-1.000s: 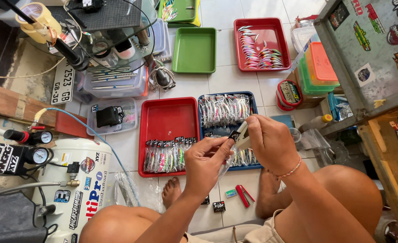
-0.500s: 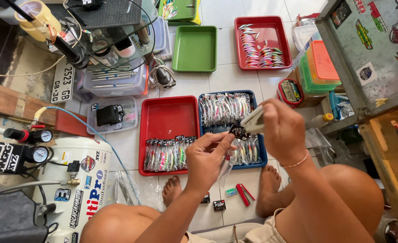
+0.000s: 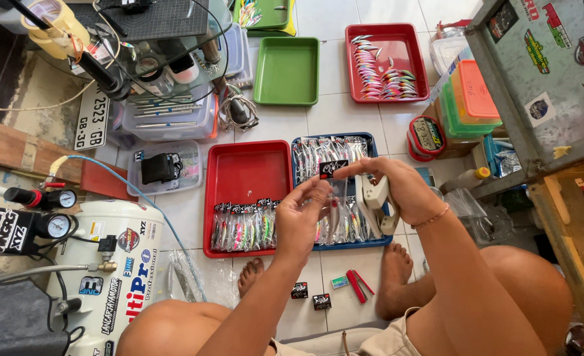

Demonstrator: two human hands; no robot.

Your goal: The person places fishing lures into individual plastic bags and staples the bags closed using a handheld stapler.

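Note:
My left hand (image 3: 304, 221) pinches the lower part of a clear packet with a fishing lure inside and a black header card (image 3: 333, 169) on top. My right hand (image 3: 397, 191) holds a white stapler (image 3: 374, 201) in its palm and touches the header card with its fingertips. Both hands hover over a blue tray (image 3: 375, 242) filled with packed lures. Left of it lies a red tray (image 3: 245, 173) with a row of packed lures along its near edge.
A green tray (image 3: 286, 69) and a red tray of loose lures (image 3: 384, 62) lie farther away. A white air compressor (image 3: 104, 264) stands at the left. Small staple boxes (image 3: 310, 296) and a red tool (image 3: 356, 285) lie by my feet. A metal cabinet (image 3: 542, 79) stands at the right.
My right hand has moved the stapler off the packet's top and now holds it lower in the palm, with fingertips on the header card. My left hand still holds the packet.

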